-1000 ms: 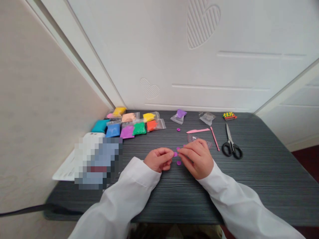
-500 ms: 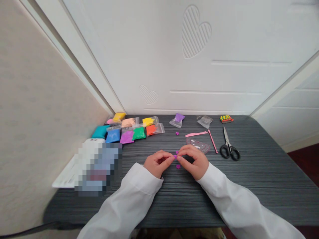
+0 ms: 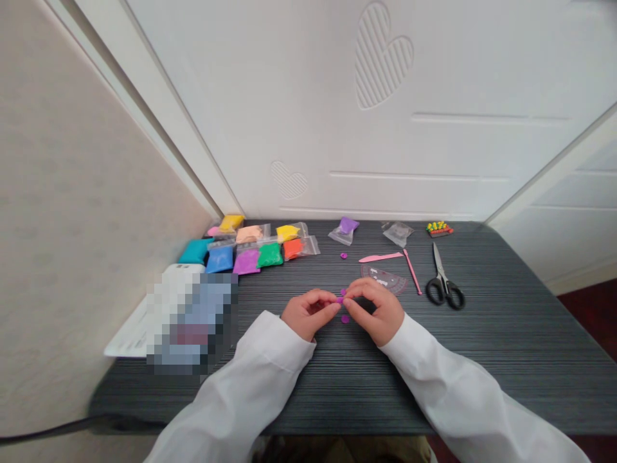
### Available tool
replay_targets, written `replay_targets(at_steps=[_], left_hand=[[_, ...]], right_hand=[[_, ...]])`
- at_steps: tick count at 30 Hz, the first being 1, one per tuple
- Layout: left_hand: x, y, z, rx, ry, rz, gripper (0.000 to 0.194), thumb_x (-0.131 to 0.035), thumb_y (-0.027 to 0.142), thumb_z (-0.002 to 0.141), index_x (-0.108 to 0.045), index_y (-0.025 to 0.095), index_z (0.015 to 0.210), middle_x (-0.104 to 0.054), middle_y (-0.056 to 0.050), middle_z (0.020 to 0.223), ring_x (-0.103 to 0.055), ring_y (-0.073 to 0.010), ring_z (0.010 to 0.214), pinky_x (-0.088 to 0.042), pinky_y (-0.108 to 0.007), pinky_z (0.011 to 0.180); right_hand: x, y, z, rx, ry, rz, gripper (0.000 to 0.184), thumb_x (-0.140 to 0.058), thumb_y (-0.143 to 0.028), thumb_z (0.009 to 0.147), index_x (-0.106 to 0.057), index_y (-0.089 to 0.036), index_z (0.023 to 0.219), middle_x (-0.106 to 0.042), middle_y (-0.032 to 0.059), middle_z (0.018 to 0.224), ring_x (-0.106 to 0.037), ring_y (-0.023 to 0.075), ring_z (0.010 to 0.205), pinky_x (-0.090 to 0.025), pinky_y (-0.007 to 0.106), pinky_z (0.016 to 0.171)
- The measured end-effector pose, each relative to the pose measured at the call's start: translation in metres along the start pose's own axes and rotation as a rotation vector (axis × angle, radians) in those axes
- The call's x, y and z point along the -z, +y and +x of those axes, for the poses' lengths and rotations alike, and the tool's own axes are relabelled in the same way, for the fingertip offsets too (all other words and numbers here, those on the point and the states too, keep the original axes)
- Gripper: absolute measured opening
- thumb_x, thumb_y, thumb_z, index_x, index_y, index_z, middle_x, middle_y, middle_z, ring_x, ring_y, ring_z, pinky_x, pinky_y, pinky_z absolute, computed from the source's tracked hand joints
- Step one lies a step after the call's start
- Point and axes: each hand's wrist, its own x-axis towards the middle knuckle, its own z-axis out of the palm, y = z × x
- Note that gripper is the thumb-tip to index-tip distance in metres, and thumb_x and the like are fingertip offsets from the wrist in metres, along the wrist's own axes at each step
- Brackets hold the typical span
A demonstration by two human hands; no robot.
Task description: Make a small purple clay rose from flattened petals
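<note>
My left hand (image 3: 308, 312) and my right hand (image 3: 376, 308) meet fingertip to fingertip over the dark table (image 3: 506, 347), both pinching one small piece of purple clay (image 3: 340, 299). Both wear white sleeves. A flat purple clay disc (image 3: 345, 318) lies on the table just below the fingertips. Another tiny purple bit (image 3: 343, 256) sits farther back. A clear semicircular ruler (image 3: 385, 280) lies just behind my right hand.
Several bags of coloured clay (image 3: 250, 247) lie at the back left, and a bag with purple clay (image 3: 346, 229) at the back middle. Pink modelling tools (image 3: 380, 258), black scissors (image 3: 444, 283), a clear bag (image 3: 399, 233) and a small coloured block (image 3: 438, 227) lie to the right. White papers (image 3: 139, 321) lie at left.
Both hands stay together on the purple clay piece; the fingers shifted slightly as they work it. The camera tilted a little, and the hands drew slightly nearer to me.
</note>
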Motion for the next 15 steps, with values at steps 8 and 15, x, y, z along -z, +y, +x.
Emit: replay_targets(at_steps=[8, 15], left_hand=[[-0.0006, -0.0008, -0.0024, -0.148, 0.016, 0.172, 0.011, -0.058, 0.027, 0.064, -0.061, 0.016, 0.066, -0.048, 0.002, 0.057, -0.040, -0.0083, 0.049, -0.030, -0.022, 0.048], [-0.0011, -0.0006, -0.0048, -0.213, 0.012, 0.283, 0.010, -0.057, 0.027, 0.065, -0.060, 0.017, 0.066, -0.046, 0.002, 0.056, -0.035, -0.0076, 0.046, -0.028, -0.022, 0.046]], right_hand=[[0.0009, -0.0011, -0.0016, 0.035, -0.008, -0.060, 0.014, -0.052, -0.022, 0.073, -0.059, -0.019, 0.084, -0.059, 0.0053, 0.082, -0.054, 0.0161, 0.082, -0.042, 0.034, 0.075], [0.0006, 0.0000, -0.0008, 0.008, -0.018, -0.027, 0.008, -0.053, -0.021, 0.071, -0.061, -0.019, 0.074, -0.058, 0.0044, 0.080, -0.055, 0.0150, 0.078, -0.043, 0.033, 0.074]])
